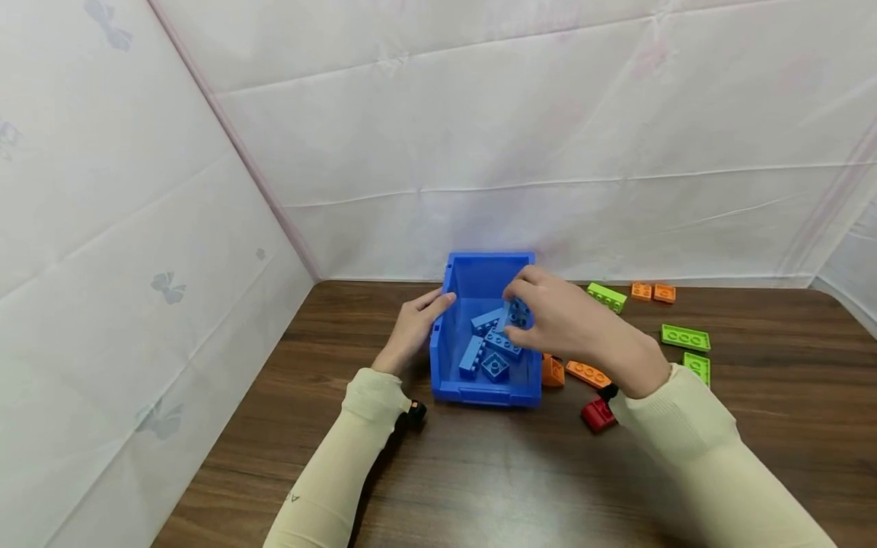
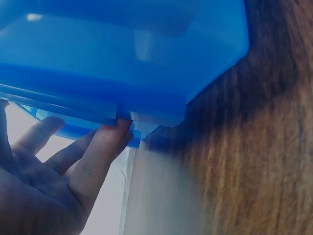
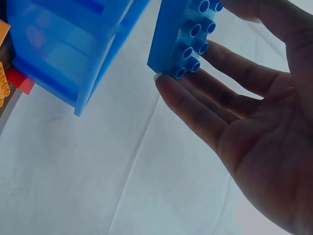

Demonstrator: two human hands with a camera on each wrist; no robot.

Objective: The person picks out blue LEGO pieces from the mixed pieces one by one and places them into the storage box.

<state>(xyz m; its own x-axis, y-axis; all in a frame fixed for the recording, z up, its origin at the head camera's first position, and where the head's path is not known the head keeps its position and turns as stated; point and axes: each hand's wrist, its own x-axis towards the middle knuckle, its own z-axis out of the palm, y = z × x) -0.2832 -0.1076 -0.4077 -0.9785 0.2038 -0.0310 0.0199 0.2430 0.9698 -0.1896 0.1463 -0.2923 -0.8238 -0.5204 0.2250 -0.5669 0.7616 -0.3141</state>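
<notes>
A blue plastic bin (image 1: 485, 396) stands on the table with several blue toy bricks (image 1: 495, 367) lying loose inside. My left hand (image 1: 413, 323) holds the bin's left side wall, fingers and thumb at its rim; in the left wrist view the hand (image 2: 63, 176) meets the rim from below the bin wall (image 2: 122, 58). Over the bin's right side, my right hand (image 1: 569, 316) pinches a blue studded brick (image 1: 518, 312) between thumb and fingers. In the right wrist view this brick (image 3: 183, 39) shows two rows of round studs, its long ends held by the fingertips.
Right of the bin lie orange bricks (image 1: 588, 374), a red brick (image 1: 598, 415) and green bricks (image 1: 685, 337), some partly hidden by the right arm. Small orange pieces (image 1: 664, 293) lie near the back edge. A white patterned cloth wall (image 1: 548, 152) rises behind the brown table (image 1: 493, 472).
</notes>
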